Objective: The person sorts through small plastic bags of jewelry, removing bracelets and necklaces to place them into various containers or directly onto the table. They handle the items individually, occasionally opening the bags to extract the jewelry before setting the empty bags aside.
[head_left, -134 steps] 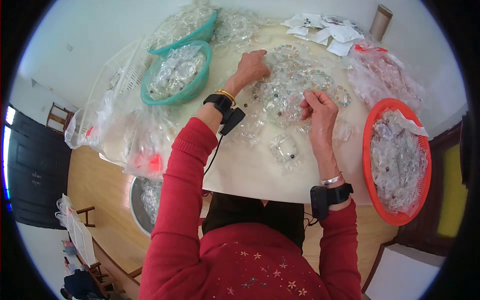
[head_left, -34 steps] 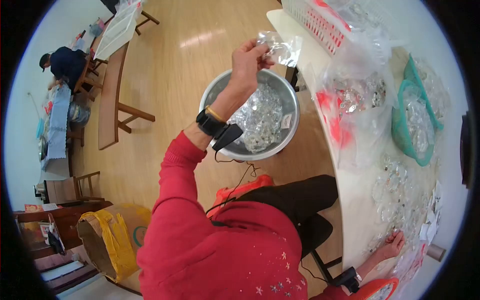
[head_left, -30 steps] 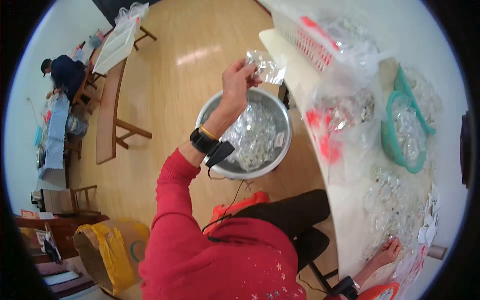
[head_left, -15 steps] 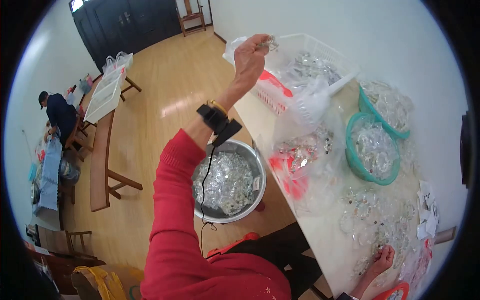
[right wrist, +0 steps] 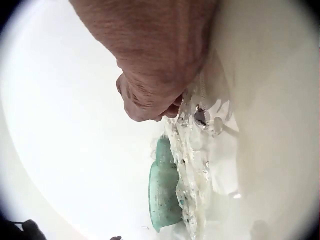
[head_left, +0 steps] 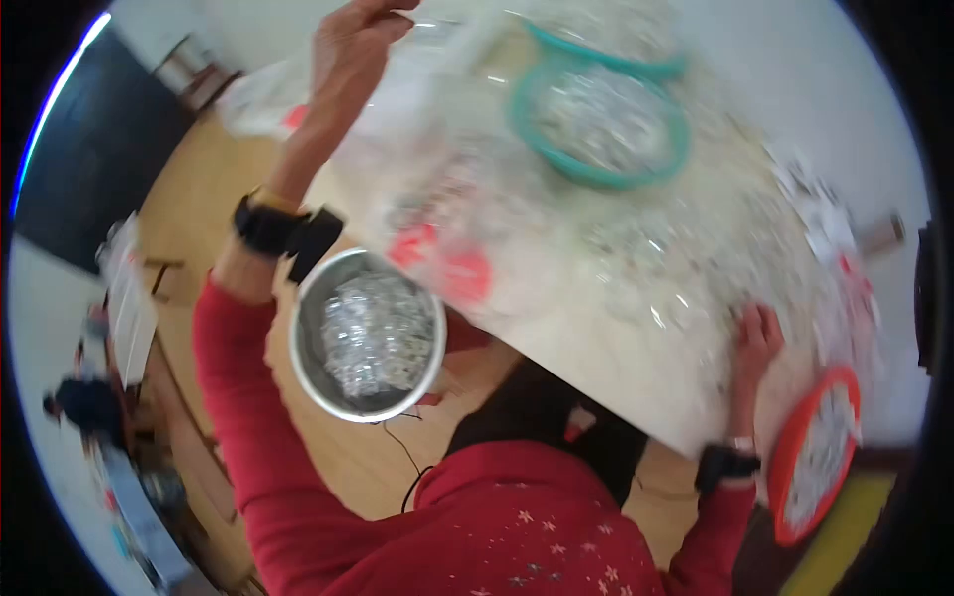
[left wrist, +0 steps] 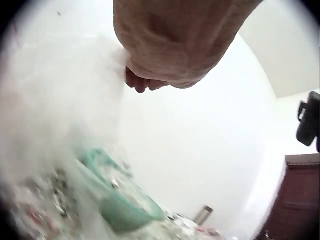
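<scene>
Near the person's lap, a metal basin (head_left: 313, 338) of shiny packets (head_left: 376, 333) stood below the bench (head_left: 586, 368) edge. On the bench, right hand (head_left: 758, 343) at the near side of the loose clear packets (head_left: 646, 258), fingers bent; couldn't tell whether they pinched one. Farther left, left hand (head_left: 353, 50) raised, fingers partly hidden, any hold unclear. A green basket (head_left: 598, 177), filled, sat beyond the loose packets. Handling them well, I judged, meant lifting singly, by an edge, neighbours eased apart first.

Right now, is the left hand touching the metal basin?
Apart. Head view: part of the table shows between the left hand and the rim of the metal basin.
</scene>
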A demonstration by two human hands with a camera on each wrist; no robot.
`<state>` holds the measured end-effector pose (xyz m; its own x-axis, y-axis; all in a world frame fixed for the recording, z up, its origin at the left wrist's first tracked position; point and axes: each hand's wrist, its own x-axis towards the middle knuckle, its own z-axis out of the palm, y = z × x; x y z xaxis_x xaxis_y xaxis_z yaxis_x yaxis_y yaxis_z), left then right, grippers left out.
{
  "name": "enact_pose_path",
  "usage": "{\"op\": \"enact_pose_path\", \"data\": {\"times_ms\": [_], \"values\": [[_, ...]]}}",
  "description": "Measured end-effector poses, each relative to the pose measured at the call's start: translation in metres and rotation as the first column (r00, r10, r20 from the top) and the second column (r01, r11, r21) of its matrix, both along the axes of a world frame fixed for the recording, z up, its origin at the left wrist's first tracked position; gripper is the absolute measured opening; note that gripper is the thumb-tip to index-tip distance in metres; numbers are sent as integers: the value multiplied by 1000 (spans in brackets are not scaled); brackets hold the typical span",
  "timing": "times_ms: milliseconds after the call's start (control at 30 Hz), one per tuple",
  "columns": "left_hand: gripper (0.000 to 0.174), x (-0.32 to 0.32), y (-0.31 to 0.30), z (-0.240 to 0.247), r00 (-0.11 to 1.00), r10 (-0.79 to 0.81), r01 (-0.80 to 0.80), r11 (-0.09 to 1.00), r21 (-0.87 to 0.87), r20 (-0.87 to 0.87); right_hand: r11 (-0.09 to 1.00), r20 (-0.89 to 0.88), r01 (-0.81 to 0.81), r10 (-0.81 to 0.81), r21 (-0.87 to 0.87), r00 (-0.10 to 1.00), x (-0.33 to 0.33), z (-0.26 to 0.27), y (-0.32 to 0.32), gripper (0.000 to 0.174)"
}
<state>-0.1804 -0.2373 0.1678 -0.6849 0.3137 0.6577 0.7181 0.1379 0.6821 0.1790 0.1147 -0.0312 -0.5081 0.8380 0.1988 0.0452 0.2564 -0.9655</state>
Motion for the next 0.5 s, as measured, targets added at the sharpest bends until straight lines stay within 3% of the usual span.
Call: {"op": "enact_pose_path", "data": {"times_ms": [133,267,333,367,433,467,500], "values": [[20,72,70,-52,913,-392,407,873,-268,112,998,1,37,-37,-44,999,1,1,1,11],[29,159,121,-107,694,-717,633,561,-532,69,999,-35,-28,26,-39,999,5,-3,1,10],[44,194,142,-126,699,-713,526,467,-710,49,999,-45,-44,45,18,998,8,0,-2,11],[44,201,154,-133,691,-721,532,463,-709,47,999,-45,-33,34,20,998,11,2,-6,11],[49,213,176,-148,757,-642,397,597,-697,-119,922,136,-146,103,358,985,20,8,-20,19],[51,216,184,-155,780,-593,325,658,-679,-201,923,136,-135,91,360,987,21,14,-25,19],[51,214,193,-163,773,-601,332,656,-678,-203,756,259,-230,83,613,962,21,21,-30,26]]}}
